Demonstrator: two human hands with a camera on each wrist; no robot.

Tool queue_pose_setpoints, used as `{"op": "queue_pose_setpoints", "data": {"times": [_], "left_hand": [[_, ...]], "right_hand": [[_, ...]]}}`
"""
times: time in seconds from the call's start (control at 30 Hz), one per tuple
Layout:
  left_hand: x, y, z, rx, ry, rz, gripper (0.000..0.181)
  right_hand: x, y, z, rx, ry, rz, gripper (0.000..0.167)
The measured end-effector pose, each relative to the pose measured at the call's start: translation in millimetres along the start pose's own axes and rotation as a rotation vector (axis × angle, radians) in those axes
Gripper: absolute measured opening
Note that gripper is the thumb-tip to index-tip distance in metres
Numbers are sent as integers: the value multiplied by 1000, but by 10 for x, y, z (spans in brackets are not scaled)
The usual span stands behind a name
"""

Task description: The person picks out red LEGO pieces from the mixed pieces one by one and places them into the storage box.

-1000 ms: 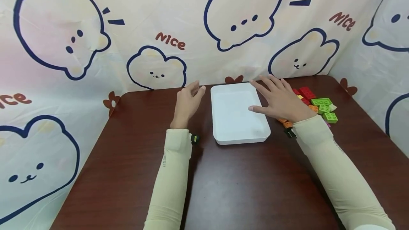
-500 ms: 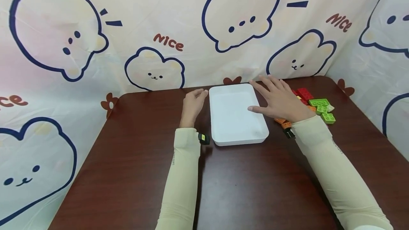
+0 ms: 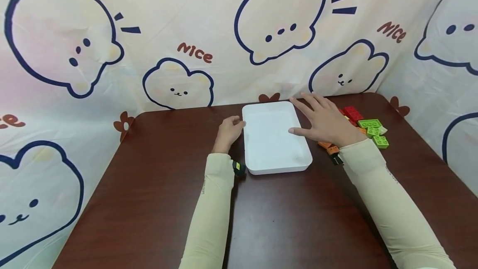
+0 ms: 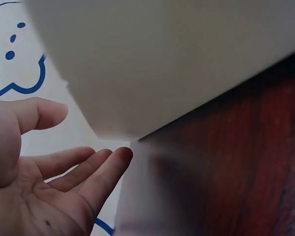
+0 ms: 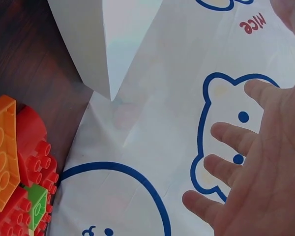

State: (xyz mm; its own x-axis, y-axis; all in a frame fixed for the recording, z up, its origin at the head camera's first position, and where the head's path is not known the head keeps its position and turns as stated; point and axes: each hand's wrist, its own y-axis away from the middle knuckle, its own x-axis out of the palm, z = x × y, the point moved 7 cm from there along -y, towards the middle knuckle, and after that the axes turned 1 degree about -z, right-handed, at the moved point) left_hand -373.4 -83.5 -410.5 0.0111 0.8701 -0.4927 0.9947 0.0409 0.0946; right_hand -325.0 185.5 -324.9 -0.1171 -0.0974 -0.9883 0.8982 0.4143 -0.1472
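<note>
A shallow white rectangular tray [image 3: 274, 144] lies on the dark brown table [image 3: 276, 219]. My left hand [image 3: 228, 134] is beside its left edge, fingers loosely bent. In the left wrist view, thumb and fingers stand apart near the tray's pale side wall [image 4: 152, 73], with nothing between them; whether a fingertip touches it I cannot tell. Over the right edge of the tray, my right hand [image 3: 325, 121] has its fingers spread and holds nothing. Its palm [image 5: 270, 196] shows in the right wrist view, apart from the tray's corner [image 5: 108, 54].
Toy building bricks in red, green and orange [image 3: 373, 131] lie right of the tray, partly hidden by my right hand. Orange and red bricks [image 5: 2, 152] show up close in the right wrist view. A patterned cloth [image 3: 239, 78] hangs behind the table.
My left hand has moved right and a little nearer, up to the tray's left edge. The right hand keeps its place over the right edge. The head view has shifted slightly.
</note>
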Motion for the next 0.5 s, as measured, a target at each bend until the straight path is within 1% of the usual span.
{"op": "queue_pose_setpoints", "data": {"times": [0.17, 0.27, 0.5], "left_hand": [[73, -9, 54, -1, -46, 56, 55], [99, -5, 78, -4, -52, 84, 55], [99, -11, 93, 9, -30, 89, 51]], "right_hand": [[42, 4, -4, -4, -3, 12, 96], [57, 2, -10, -3, -2, 14, 96], [54, -15, -13, -6, 0, 15, 95]]}}
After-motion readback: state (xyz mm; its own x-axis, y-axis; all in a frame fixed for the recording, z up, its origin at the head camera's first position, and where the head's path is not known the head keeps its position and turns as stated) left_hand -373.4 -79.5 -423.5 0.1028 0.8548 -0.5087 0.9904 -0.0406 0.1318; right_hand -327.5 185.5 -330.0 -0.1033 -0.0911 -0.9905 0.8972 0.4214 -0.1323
